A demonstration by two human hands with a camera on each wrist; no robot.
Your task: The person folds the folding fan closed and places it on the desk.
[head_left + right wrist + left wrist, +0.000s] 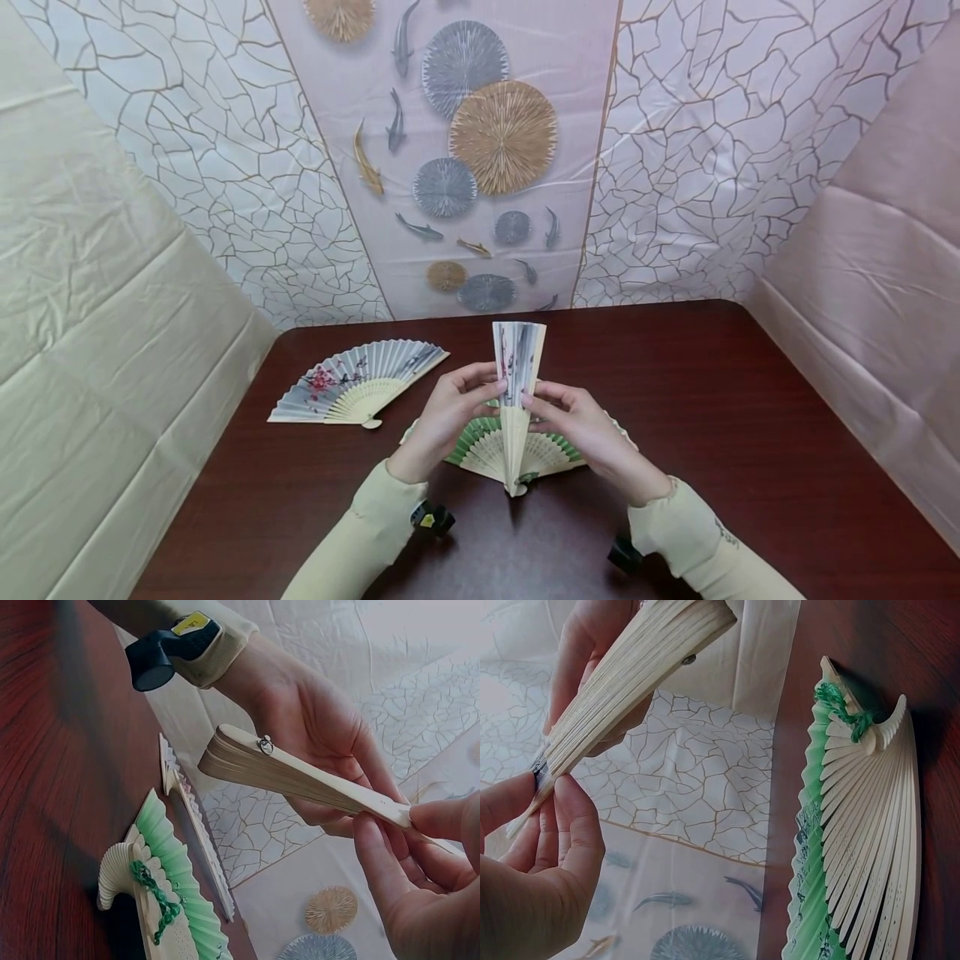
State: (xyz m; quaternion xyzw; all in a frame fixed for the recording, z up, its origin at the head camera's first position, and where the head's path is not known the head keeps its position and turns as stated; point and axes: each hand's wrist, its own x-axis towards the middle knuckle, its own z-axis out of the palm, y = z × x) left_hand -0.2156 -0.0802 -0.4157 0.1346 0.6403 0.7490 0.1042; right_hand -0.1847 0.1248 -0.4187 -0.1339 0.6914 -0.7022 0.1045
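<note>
A mostly folded hand fan [517,375] with pale wooden ribs and a grey-white printed leaf stands raised before me, pivot end down. My left hand [457,412] pinches its left side between thumb and fingers. On the other side my right hand [585,429] pinches the leaf the same way. The right wrist view shows the rivet ring near the end of the folded ribs [292,776]. Behind and below the held fan, a green fan [480,442] lies spread on the table, partly hidden. Its green tassel cord [844,709] shows in the left wrist view.
To the left, a spread grey fan [360,383] with pink blossoms lies on the dark red wooden table [720,400]. A patterned cloth [487,242] hangs at the table's back edge. Each wrist carries a black camera [432,518].
</note>
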